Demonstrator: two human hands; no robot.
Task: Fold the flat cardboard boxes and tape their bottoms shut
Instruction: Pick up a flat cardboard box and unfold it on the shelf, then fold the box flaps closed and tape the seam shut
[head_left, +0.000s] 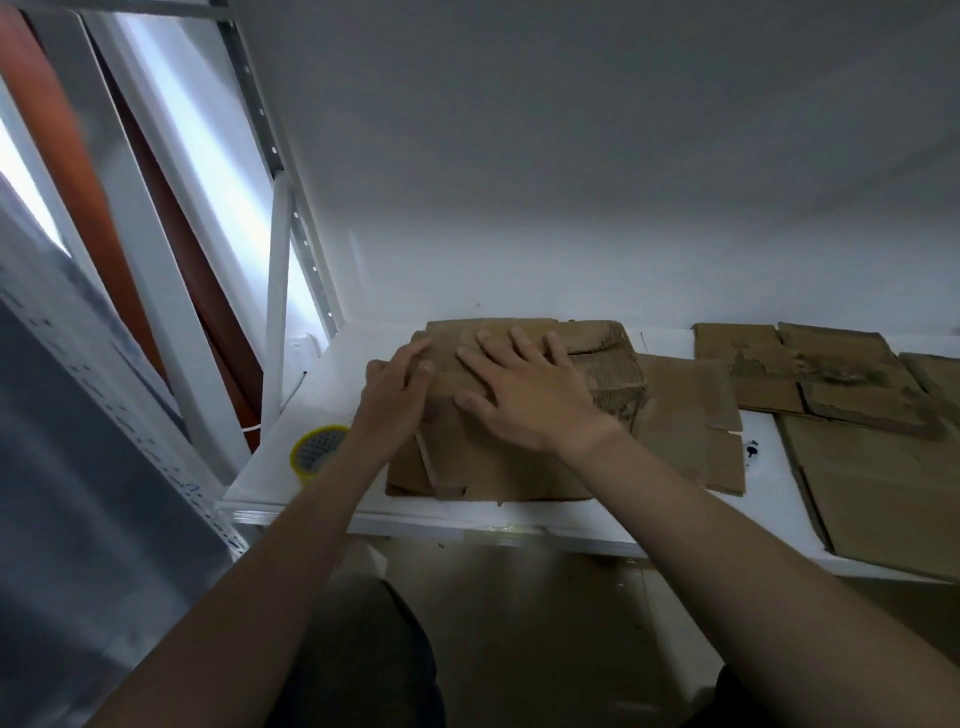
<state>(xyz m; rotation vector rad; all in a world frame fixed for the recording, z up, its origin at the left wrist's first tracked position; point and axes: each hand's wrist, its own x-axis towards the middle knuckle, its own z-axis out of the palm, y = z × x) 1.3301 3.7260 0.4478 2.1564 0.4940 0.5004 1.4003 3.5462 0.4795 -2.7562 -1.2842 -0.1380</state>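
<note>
A worn brown cardboard box (483, 462) lies on the white table (332, 374), near its left end, with its flaps folded over on top. My right hand (524, 389) lies flat on the flaps, fingers spread, pressing down. My left hand (397, 395) rests on the box's left side, its fingers curled over the flap edge. A roll of clear tape with a yellow core (316, 451) sits on the table just left of the box, beside my left forearm.
Several flat cardboard boxes (810, 374) lie on the table to the right, one large sheet (883, 493) reaching the front edge. A small black object (751, 448) sits between them. White shelf uprights (278, 291) stand at the left, a white wall behind.
</note>
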